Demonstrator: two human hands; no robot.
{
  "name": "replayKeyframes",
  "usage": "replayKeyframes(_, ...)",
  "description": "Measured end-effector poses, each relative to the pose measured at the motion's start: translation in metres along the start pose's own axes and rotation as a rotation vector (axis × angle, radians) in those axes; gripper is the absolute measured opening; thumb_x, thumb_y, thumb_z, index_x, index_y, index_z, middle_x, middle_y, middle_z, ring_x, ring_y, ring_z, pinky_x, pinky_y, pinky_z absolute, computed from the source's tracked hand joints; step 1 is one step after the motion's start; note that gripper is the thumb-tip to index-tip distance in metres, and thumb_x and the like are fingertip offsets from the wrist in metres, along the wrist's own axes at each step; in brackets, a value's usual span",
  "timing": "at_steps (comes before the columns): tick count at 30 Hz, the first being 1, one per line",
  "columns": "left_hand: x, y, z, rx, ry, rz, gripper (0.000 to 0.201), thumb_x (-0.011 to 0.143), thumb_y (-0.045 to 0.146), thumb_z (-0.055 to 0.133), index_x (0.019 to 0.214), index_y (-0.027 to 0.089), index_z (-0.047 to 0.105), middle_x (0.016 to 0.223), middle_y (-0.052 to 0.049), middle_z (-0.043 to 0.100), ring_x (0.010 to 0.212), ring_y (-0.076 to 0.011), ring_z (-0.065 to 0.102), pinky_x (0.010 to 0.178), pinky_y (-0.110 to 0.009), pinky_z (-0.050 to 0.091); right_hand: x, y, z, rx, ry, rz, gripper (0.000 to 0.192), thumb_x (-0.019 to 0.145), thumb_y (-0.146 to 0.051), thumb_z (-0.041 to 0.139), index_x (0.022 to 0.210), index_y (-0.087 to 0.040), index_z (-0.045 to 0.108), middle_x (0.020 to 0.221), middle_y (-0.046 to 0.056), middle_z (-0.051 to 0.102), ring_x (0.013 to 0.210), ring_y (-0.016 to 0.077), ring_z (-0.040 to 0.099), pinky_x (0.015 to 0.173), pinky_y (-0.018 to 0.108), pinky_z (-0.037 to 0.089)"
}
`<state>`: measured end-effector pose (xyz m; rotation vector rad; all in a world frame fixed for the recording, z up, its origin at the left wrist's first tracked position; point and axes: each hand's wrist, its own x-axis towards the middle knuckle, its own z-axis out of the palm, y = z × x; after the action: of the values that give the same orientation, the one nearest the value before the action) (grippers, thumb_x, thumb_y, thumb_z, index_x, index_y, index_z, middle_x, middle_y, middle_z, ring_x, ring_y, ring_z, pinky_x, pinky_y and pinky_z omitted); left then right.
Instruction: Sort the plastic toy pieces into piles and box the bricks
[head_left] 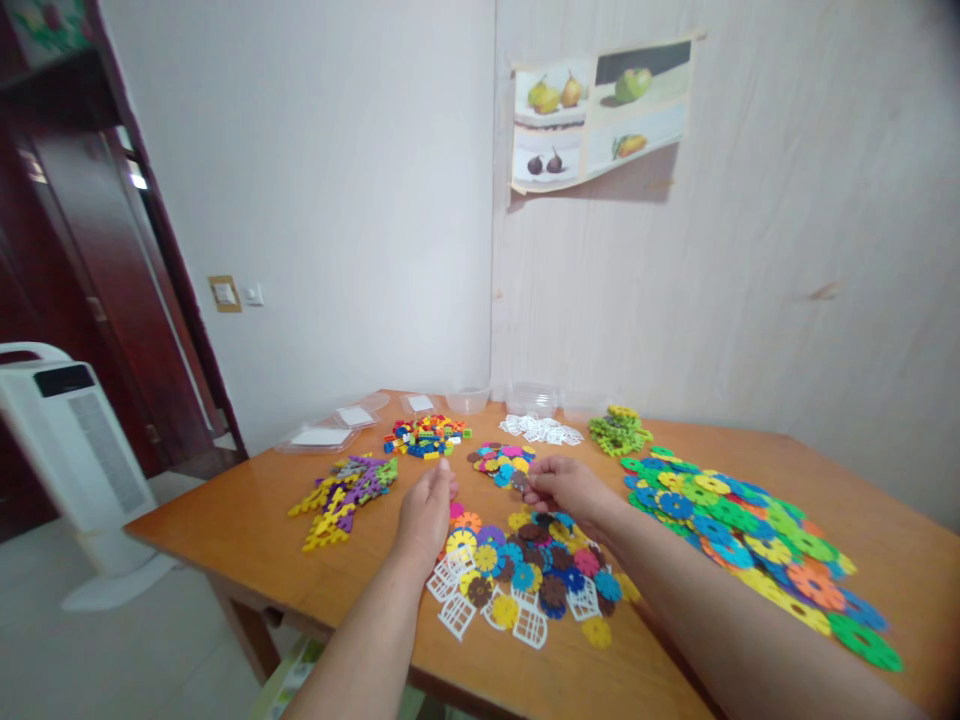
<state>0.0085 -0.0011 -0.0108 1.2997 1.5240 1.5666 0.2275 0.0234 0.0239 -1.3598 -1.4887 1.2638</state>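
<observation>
My right hand [566, 487] pinches a dark notched disc [519, 481] between thumb and fingertips, above the table. Across from it is my left hand [427, 508], its thumb pointing up and most of its fingers hidden behind the hand. I cannot make out whether it holds anything. A magenta disc [456, 510] shows right by its fingers. Below and between both hands spreads a pile of small notched discs [555, 560] in several colours, mixed with white lattice window pieces [530, 625]. Just beyond the hands lies a smaller group of coloured discs [499, 460].
On the wooden table [247, 510] are yellow and purple interlocking pieces [345, 495], small bricks [427, 435], white pieces [540, 430], green pieces [619, 430] and large notched discs [750, 530]. Clear containers [532, 400] and lids [322, 435] line the back. A white tower appliance [75, 460] stands left.
</observation>
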Motion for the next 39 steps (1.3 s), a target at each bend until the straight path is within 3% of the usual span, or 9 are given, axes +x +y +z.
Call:
replayKeyframes(4,0.0,0.0,0.0,-0.008,0.0,-0.001,0.066,0.084,0.075,0.044,0.093,0.014,0.069,0.098,-0.016,0.076,0.093,-0.0273,0.072,0.084,-0.037,0.054,0.006,0.001,-0.003,0.03,0.043,0.014,0.01,0.078,-0.017,0.063,0.082,-0.02,0.055,0.062,-0.002,0.063,0.053,0.011,0.056,0.05,0.02,0.041)
replayKeyframes(12,-0.002,0.001,0.0,-0.003,-0.021,-0.009,0.066,0.085,0.073,0.044,0.099,0.014,0.069,0.104,-0.016,0.075,0.097,-0.0271,0.071,0.084,-0.036,0.053,-0.011,0.001,-0.015,-0.651,-0.252,-0.216,0.023,0.071,-0.039,0.074,0.08,-0.019,0.066,0.069,-0.002,0.063,0.065,0.013,0.054,0.053,0.021,0.036)
replayKeyframes(15,-0.001,0.0,0.0,0.012,-0.027,-0.016,0.066,0.085,0.073,0.044,0.102,0.014,0.069,0.103,-0.015,0.075,0.097,-0.027,0.071,0.083,-0.036,0.053,-0.016,-0.001,-0.011,-0.797,-0.266,-0.23,0.028,0.069,-0.044,0.075,0.082,-0.02,0.066,0.069,-0.002,0.064,0.064,0.014,0.055,0.051,0.021,0.033)
replayKeyframes(18,0.0,-0.001,-0.001,0.031,-0.028,-0.011,0.067,0.085,0.074,0.043,0.1,0.014,0.07,0.102,-0.016,0.075,0.097,-0.0277,0.071,0.083,-0.037,0.053,-0.017,-0.001,-0.007,-0.835,-0.242,-0.254,0.017,0.075,-0.037,0.067,0.076,-0.02,0.065,0.066,-0.002,0.062,0.062,0.0132,0.055,0.052,0.021,0.033)
replayKeyframes(23,0.001,-0.003,-0.001,0.056,-0.021,-0.001,0.069,0.084,0.076,0.042,0.096,0.014,0.07,0.1,-0.017,0.075,0.097,-0.029,0.071,0.084,-0.038,0.053,-0.014,0.0,-0.008,-0.818,-0.173,-0.303,0.016,0.079,-0.025,0.055,0.065,-0.019,0.061,0.063,-0.001,0.061,0.061,0.0124,0.053,0.052,0.021,0.032)
replayKeyframes(28,0.0,-0.002,-0.001,0.047,-0.028,0.003,0.068,0.085,0.075,0.042,0.099,0.015,0.069,0.104,-0.017,0.075,0.097,-0.0284,0.071,0.083,-0.038,0.053,-0.008,-0.001,-0.011,-0.683,-0.078,-0.336,0.014,0.077,-0.02,0.058,0.063,-0.018,0.06,0.061,-0.002,0.059,0.06,0.0113,0.051,0.053,0.02,0.032)
replayKeyframes(34,0.0,-0.001,-0.001,0.058,-0.025,-0.002,0.067,0.085,0.075,0.042,0.099,0.015,0.069,0.101,-0.016,0.076,0.095,-0.0278,0.072,0.084,-0.037,0.053,0.003,0.002,-0.005,-0.221,0.011,-0.06,0.007,0.081,-0.019,0.058,0.075,-0.018,0.06,0.062,-0.001,0.061,0.054,0.0103,0.053,0.048,0.019,0.037)
replayKeyframes(37,0.0,-0.001,-0.001,0.054,-0.028,-0.003,0.067,0.085,0.075,0.041,0.098,0.015,0.069,0.101,-0.016,0.076,0.097,-0.028,0.072,0.084,-0.036,0.053,0.002,0.002,-0.006,-0.117,0.025,-0.015,0.009,0.087,-0.021,0.053,0.094,-0.02,0.058,0.07,0.0,0.065,0.057,0.0113,0.06,0.052,0.02,0.045)
replayKeyframes(39,0.0,-0.001,-0.001,0.048,-0.025,-0.007,0.068,0.084,0.075,0.042,0.099,0.015,0.069,0.101,-0.016,0.076,0.097,-0.0285,0.071,0.084,-0.037,0.053,-0.001,0.001,-0.01,-0.143,0.0,-0.012,0.008,0.086,-0.023,0.056,0.093,-0.019,0.058,0.068,0.0,0.064,0.056,0.011,0.058,0.051,0.02,0.043)
